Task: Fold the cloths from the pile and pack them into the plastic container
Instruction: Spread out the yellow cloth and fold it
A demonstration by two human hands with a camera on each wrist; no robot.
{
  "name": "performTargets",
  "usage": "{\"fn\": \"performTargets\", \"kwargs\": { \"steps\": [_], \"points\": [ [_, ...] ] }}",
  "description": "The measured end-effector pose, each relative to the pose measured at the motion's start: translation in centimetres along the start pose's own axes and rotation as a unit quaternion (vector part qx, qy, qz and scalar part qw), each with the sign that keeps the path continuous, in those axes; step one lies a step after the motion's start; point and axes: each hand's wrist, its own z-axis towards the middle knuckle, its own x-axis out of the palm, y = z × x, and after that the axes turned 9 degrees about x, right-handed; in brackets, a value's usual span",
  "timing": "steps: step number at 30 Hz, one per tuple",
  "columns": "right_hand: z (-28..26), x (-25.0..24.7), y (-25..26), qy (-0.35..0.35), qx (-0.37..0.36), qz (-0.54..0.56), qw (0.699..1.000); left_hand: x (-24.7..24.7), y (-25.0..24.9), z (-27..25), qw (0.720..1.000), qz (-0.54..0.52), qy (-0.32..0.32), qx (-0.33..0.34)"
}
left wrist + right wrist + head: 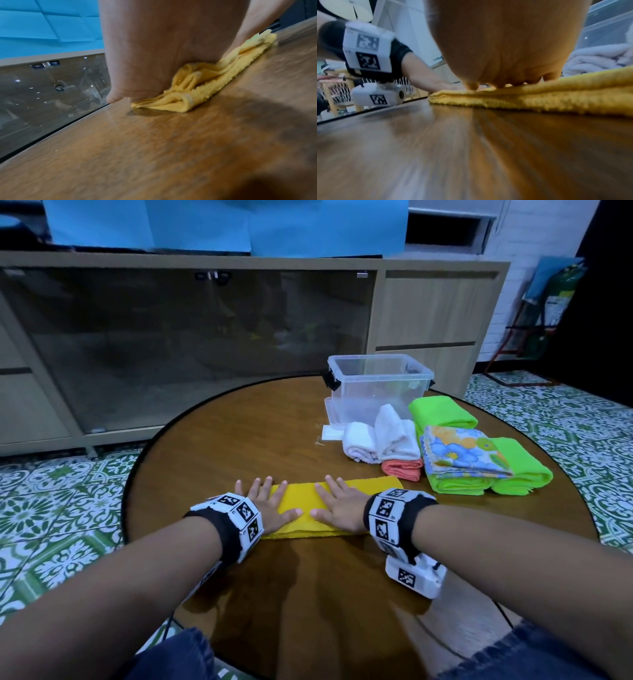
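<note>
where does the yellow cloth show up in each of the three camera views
Head: yellow cloth lies low at centre, under both flat hands.
Left wrist: it runs from centre to upper right, under the palm.
Right wrist: it stretches across the right half.
Shared landmark: the brown table it lies on.

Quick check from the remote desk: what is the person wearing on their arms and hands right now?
Both forearms are bare, no sleeves or gloves. Each wrist carries a black band ringed with white blocks printed with black square markers. A small white camera box, also marker-tagged, hangs below the right hand's wrist; the left hand has the same kit.
</note>
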Motion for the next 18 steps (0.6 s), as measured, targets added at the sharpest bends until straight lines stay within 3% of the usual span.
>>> {"fn": "performTargets", "kwargs": {
  "steps": [4,12,18],
  "points": [
    [0.0,0.4,-1.2,0.011,0.010,-0.019,1.000,-0.1,0.3,-0.1,1.000,-0.007,0.012,0.004],
    [-2.6,0.8,-8.2,0.016,0.070,-0.023,0.997,-0.2,1.1,-0.4,0.999,-0.011,0.033,0.013],
    [-2.7,0.8,-8.5,0.022,0.083,-0.031,0.996,-0.4,1.7,-0.7,0.998,-0.018,0.053,0.005]
  ]
}}
